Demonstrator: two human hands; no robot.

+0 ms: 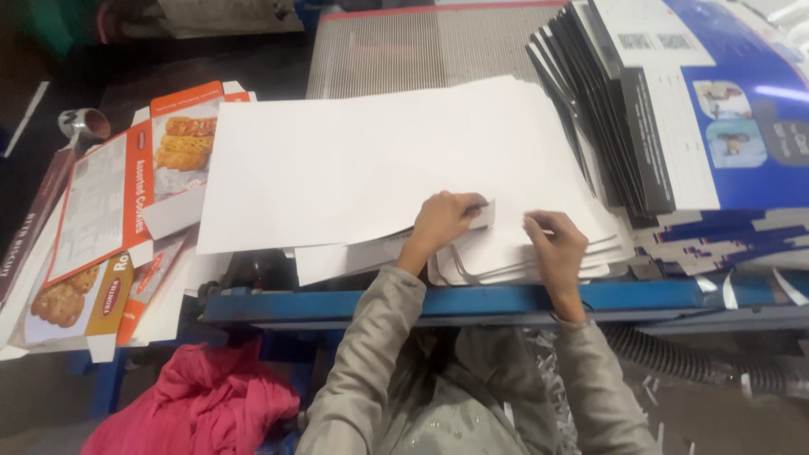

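A stack of large white card sheets (362, 160) lies on a blue metal table (472, 302) in front of me. My left hand (442, 221) is closed on the near edge of the top sheets and lifts them slightly; a thin dark object shows at its fingertips. My right hand (554, 246) rests just to the right, fingers curled and pinching the edge of the lower white sheets (506, 257). Both grey sleeves reach up from the bottom of the view.
A tilted pile of blue and white printed carton blanks (699, 109) stands at the right. Orange flat biscuit cartons (109, 211) lie at the left beside a small cup (83, 124). Pink cloth (202, 404) sits below left, a grey hose (674, 358) below right, a ribbed surface (404, 50) behind.
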